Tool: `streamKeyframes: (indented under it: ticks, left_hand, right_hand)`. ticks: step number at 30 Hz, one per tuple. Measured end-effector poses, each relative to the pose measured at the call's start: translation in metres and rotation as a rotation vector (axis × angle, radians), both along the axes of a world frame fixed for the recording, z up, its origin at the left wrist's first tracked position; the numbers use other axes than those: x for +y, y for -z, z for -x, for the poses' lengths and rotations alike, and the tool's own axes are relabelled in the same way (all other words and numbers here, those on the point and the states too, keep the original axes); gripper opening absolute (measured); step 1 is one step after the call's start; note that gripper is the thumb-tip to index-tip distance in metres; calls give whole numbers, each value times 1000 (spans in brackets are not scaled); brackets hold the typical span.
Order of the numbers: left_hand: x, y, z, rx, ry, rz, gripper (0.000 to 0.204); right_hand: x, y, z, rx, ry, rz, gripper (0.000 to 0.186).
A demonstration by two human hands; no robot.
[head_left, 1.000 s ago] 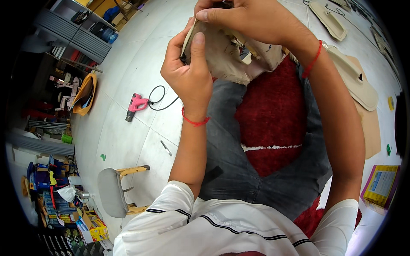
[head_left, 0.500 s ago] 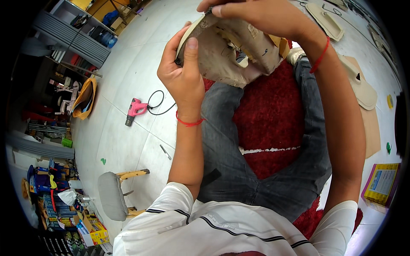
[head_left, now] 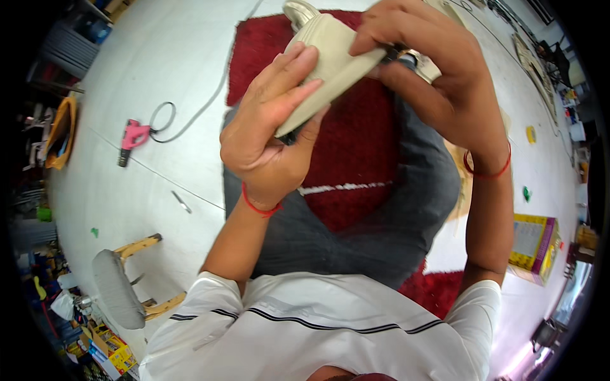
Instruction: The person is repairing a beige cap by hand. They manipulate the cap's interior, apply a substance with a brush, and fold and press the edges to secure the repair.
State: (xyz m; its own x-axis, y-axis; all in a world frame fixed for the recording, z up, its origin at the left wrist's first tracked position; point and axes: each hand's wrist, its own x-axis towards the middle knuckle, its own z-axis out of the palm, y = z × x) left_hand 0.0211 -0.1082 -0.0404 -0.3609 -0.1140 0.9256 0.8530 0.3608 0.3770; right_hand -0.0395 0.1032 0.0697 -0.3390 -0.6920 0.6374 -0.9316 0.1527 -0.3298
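One long edge of the beige panel slants up-right from the gripping left hand to the right hand pinching it.

Passage available over the white floor at upper left. Obstructions: beige shell between left hand and right hand at top centre; pink heat gun and cord at left; padded stool, lower left; yellow carton, right.
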Motion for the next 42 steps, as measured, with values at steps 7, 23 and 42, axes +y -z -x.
streamKeyframes:
  ticks: [7, 23, 42]
  left_hand:
    - [57, 49, -64, -81, 306, 39, 31]
    - [75, 73, -151, -1548, 1417, -917, 38]
    - [82, 122, -161, -1540, 1488, -867, 45]
  right_hand:
    - [75, 55, -94, 106, 290, -162, 31]
    - [87, 128, -184, 69, 541, -268, 35]
    - [41, 167, -231, -1061, 1184, 647, 16]
